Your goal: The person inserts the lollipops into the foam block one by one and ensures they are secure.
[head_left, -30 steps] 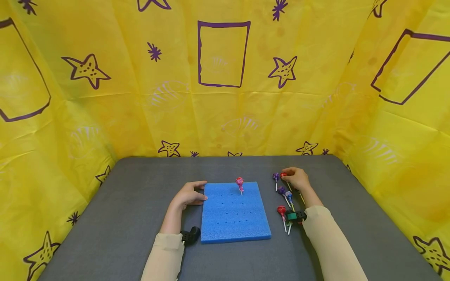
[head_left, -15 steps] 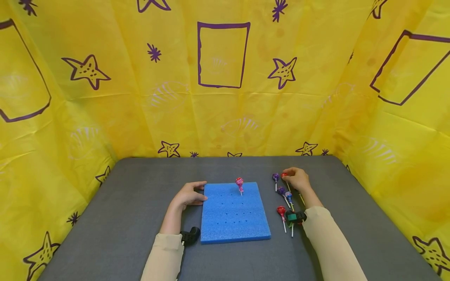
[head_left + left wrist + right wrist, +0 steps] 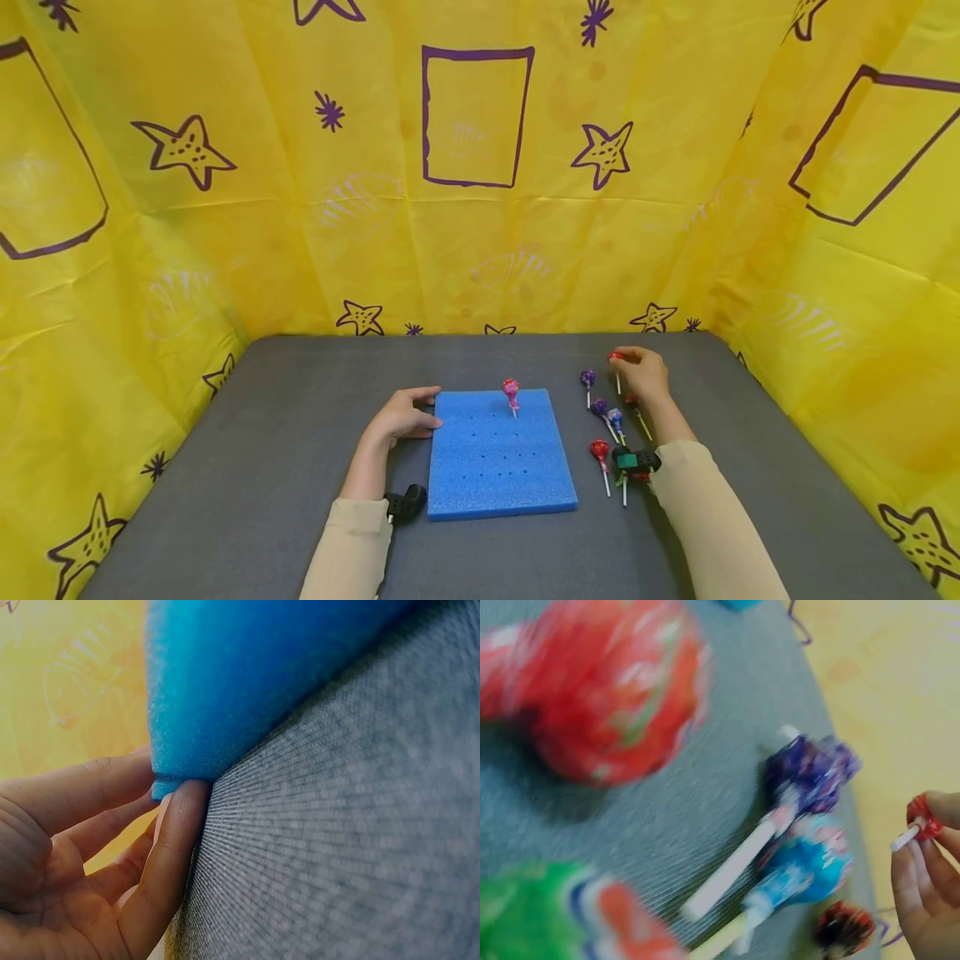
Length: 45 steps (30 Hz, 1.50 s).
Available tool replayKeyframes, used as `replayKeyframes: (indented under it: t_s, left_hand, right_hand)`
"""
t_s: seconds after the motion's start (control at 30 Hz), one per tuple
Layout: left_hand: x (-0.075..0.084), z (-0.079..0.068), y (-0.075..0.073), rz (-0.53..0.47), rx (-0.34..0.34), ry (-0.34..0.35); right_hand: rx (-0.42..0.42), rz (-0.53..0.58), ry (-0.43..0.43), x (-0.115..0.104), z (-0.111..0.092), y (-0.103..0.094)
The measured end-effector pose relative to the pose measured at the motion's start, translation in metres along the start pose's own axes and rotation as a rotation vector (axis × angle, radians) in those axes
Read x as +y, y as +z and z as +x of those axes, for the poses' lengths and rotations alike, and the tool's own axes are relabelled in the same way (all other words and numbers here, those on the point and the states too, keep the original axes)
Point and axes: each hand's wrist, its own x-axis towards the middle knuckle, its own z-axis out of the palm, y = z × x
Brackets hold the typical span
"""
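**Right hand pinching a red lollipop, left hand on the foam**

Your right hand [image 3: 643, 373] has the red lollipop [image 3: 615, 356] pinched by its wrapped head, stick pointing down, over the far right of the table [image 3: 225, 433]. Can't tell if the stick tip clears the surface. Your left hand [image 3: 401, 414] touches the left edge of the blue foam board [image 3: 502, 492] near the far corner, thumb and index finger apart. Pink lollipop [image 3: 511, 388] stands in the board near its far edge. To your right: purple lollipop [image 3: 588, 378] nearest the held one; blue lollipop [image 3: 616, 418] and second red lollipop [image 3: 599, 449] lie closer to you.
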Motion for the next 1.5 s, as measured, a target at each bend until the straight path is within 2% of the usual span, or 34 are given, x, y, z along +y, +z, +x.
replayKeyframes:
  t_s: [0.33,0.67,1.07,1.2,1.5]
  left_hand:
    - [0.001,0.001,-0.001,0.004,-0.010,0.001]
    - [-0.001,0.002,-0.001,-0.006,-0.005,-0.001]
    - [-0.001,0.003,-0.001,-0.010,-0.005,-0.006]
    - [-0.001,0.003,-0.001,-0.014,-0.005,-0.008]
    - [-0.001,0.003,-0.001,-0.026,-0.007,-0.004]
  right_hand:
    - [-0.011,0.168,-0.068,-0.031,-0.004,0.001]
    - [-0.074,0.334,-0.119,-0.060,-0.020,0.020]
    - [-0.178,0.409,-0.218,-0.092,-0.043,0.052]
    - [-0.203,0.447,-0.257,-0.100,-0.049,0.064]
    - [-0.273,0.458,-0.355,-0.110,-0.058,0.089]
